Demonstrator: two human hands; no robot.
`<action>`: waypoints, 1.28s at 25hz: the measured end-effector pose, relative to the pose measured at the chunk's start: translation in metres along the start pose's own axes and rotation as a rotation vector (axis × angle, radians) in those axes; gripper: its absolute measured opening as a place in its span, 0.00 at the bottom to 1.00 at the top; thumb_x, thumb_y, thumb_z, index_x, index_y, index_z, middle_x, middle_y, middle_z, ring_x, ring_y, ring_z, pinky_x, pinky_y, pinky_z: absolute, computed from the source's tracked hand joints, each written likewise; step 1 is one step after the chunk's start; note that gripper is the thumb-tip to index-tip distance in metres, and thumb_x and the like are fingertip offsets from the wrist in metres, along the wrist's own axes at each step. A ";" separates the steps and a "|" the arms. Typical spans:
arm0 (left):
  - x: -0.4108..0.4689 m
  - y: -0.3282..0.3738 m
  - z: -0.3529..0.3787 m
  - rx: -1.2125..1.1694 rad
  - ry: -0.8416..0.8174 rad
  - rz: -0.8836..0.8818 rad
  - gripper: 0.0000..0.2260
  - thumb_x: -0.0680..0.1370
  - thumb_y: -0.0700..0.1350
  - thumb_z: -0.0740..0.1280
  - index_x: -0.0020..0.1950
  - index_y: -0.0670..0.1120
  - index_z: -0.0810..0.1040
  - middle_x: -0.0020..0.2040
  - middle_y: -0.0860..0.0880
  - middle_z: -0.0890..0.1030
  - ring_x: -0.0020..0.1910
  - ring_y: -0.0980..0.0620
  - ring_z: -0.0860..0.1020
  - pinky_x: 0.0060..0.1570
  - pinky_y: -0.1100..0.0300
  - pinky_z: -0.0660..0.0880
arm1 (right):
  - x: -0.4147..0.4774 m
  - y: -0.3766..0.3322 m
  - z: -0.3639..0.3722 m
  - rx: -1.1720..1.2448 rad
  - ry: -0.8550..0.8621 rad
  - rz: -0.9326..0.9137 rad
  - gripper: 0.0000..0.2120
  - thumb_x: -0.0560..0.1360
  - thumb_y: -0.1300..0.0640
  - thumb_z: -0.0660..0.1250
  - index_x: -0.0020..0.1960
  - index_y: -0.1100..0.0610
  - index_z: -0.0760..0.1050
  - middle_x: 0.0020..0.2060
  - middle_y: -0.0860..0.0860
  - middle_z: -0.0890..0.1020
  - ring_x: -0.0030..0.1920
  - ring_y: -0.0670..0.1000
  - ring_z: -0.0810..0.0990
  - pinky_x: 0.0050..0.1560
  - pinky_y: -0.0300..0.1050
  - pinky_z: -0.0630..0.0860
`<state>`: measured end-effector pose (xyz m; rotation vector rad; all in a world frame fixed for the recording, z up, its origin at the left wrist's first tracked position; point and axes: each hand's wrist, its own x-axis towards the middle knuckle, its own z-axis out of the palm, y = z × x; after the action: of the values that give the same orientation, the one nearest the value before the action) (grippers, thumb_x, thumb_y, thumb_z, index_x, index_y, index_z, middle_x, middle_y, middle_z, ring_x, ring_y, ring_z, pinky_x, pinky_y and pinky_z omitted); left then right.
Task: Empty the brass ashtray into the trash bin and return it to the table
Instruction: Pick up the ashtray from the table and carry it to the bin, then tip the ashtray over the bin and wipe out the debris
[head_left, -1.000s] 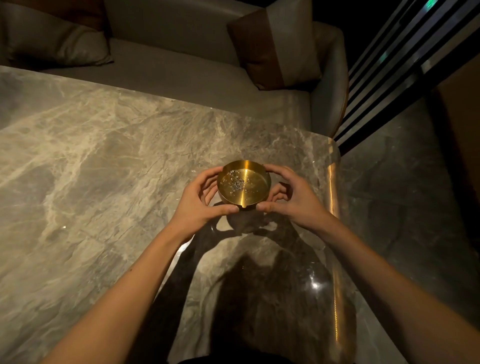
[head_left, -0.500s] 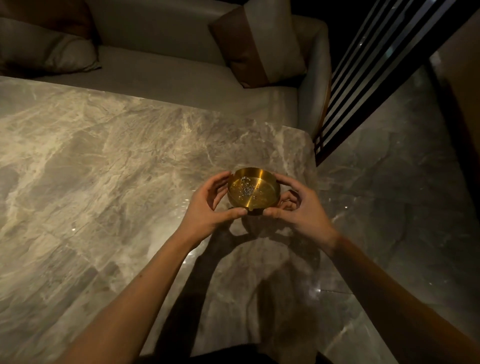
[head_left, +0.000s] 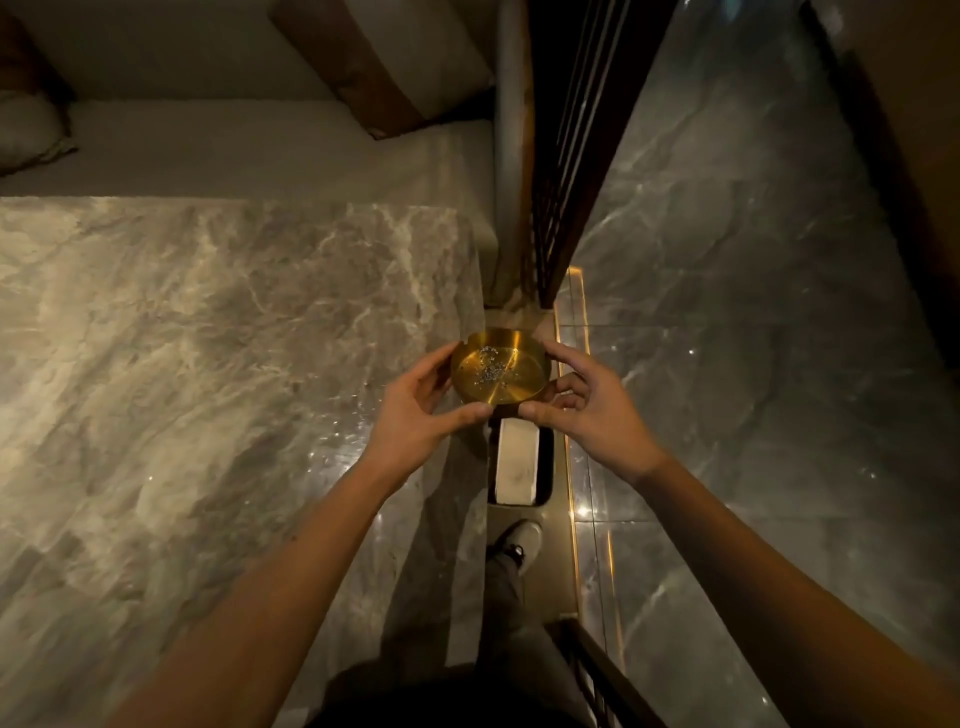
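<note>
Currently you hold the brass ashtray (head_left: 500, 367) in both hands, level and rim up, clear of the table (head_left: 208, 364) and just beyond its right edge near the far right corner. Your left hand (head_left: 415, 410) grasps the left side of the rim, thumb on the near wall and fingers curled round the far side. Your right hand (head_left: 587, 410) grasps the right side the same way, thumb on the near wall, index finger over the far rim. Grey ash (head_left: 491, 370) lies loose in the middle of the dish.

Step in hand: carrying the ashtray to the trash bin (head_left: 517, 462). The bin appears to be the white-lined receptacle on the floor beside the table's right edge, directly below and slightly nearer to you than the ashtray; a shoe (head_left: 519, 540) stands just behind it.

Next move, as judged:
1. Keep the dish level while lowering it toward the opening.
2. Bring it over the liner before tipping.
3. Tilt slowly; loose ash is likely to drift if released from a height.

Emptying and return to the table are not yet done.
</note>
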<state>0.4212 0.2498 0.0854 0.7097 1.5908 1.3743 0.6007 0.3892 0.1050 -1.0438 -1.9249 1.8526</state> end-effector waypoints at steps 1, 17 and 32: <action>0.003 -0.002 0.008 -0.004 -0.016 -0.011 0.37 0.60 0.53 0.82 0.67 0.57 0.72 0.64 0.60 0.79 0.68 0.58 0.74 0.68 0.58 0.70 | -0.003 0.008 -0.005 0.014 0.017 0.014 0.41 0.65 0.58 0.78 0.73 0.54 0.65 0.53 0.59 0.80 0.47 0.50 0.80 0.48 0.40 0.79; 0.033 -0.093 0.073 -0.127 -0.142 -0.206 0.31 0.70 0.40 0.76 0.70 0.51 0.70 0.56 0.64 0.79 0.60 0.67 0.76 0.56 0.71 0.72 | -0.022 0.091 -0.023 0.093 0.230 0.219 0.24 0.69 0.58 0.76 0.63 0.50 0.75 0.60 0.53 0.79 0.46 0.49 0.81 0.47 0.39 0.81; 0.066 -0.202 0.167 -0.139 0.021 -0.469 0.16 0.77 0.37 0.68 0.61 0.53 0.76 0.57 0.55 0.83 0.60 0.58 0.79 0.59 0.64 0.74 | 0.036 0.258 -0.092 0.189 -0.002 0.457 0.29 0.70 0.58 0.75 0.68 0.58 0.72 0.60 0.48 0.77 0.50 0.47 0.82 0.44 0.34 0.77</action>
<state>0.5663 0.3388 -0.1250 0.2165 1.5366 1.1290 0.7133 0.4622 -0.1370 -1.5091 -1.5608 2.2139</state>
